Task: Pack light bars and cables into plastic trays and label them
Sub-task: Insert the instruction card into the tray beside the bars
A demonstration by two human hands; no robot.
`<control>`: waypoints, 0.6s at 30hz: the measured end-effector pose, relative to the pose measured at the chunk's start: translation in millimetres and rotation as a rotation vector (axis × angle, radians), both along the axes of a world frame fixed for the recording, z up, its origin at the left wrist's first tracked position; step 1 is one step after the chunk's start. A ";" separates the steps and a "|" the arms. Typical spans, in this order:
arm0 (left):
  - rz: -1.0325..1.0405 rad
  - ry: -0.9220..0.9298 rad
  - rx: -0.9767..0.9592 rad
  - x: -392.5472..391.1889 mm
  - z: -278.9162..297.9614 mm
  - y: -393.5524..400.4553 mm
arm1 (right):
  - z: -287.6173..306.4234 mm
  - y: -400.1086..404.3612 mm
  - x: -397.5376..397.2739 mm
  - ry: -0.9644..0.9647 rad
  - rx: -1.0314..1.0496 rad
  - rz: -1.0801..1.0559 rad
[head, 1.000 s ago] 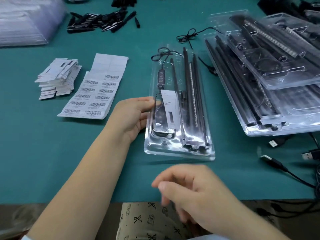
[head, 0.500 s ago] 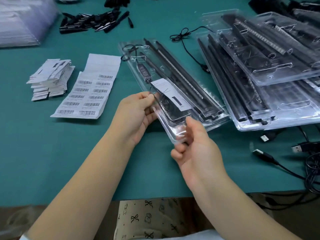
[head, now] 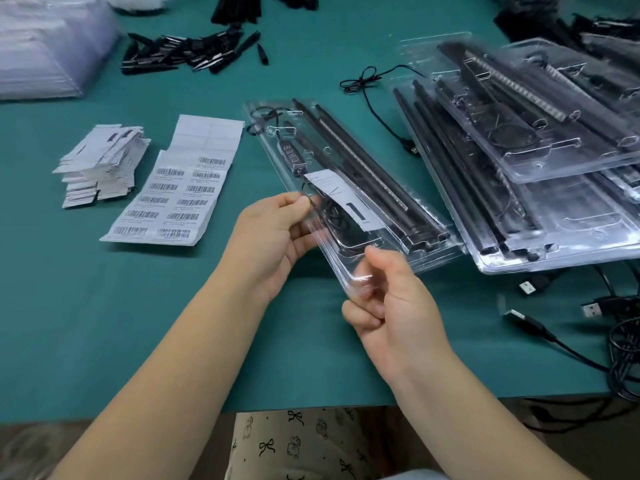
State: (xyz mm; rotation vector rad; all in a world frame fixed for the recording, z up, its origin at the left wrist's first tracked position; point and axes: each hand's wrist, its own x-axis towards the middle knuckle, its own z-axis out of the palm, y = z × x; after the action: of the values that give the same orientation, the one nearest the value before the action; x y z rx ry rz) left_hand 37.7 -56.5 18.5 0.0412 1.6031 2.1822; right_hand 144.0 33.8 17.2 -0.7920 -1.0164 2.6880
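A clear plastic tray [head: 429, 249] lies slanted at the centre of the green table, its near end raised in both hands. Inside it are black light bars [head: 367, 168], a coiled cable with a small controller [head: 291, 157], and a white label [head: 346, 199]. My left hand [head: 273, 237] pinches the tray's left edge near the label. My right hand [head: 388, 303] grips the near corner, thumb on top and fingers curled beneath.
A sheet of barcode labels [head: 180, 192] and a pile of cut labels [head: 100, 164] lie to the left. Filled trays [head: 554, 168] are stacked at the right. USB cables [head: 540, 327] trail at the right edge. Black parts [head: 194, 53] and clear bags [head: 45, 46] sit at the back.
The tray went from lying straight and flat to slanted with its near end lifted. My right hand came up from the table's edge and took hold of the near corner.
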 end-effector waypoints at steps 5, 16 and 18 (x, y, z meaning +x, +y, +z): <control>0.012 -0.076 0.003 -0.5 -1.0 -0.8 | -0.1 -2.2 0.3 -0.025 0.028 -0.020; -0.086 -0.201 -0.026 2.4 3.5 2.5 | 0.0 -8.2 4.8 -0.098 0.106 0.024; -0.091 -0.166 -0.085 5.1 1.7 5.7 | 0.2 -9.0 4.6 -0.107 0.109 0.030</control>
State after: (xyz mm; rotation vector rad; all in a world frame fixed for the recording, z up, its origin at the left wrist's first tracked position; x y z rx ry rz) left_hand 42.8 -50.9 20.2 -0.0880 1.5675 1.9918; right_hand 148.6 24.8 17.4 -0.9150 -1.1970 2.6133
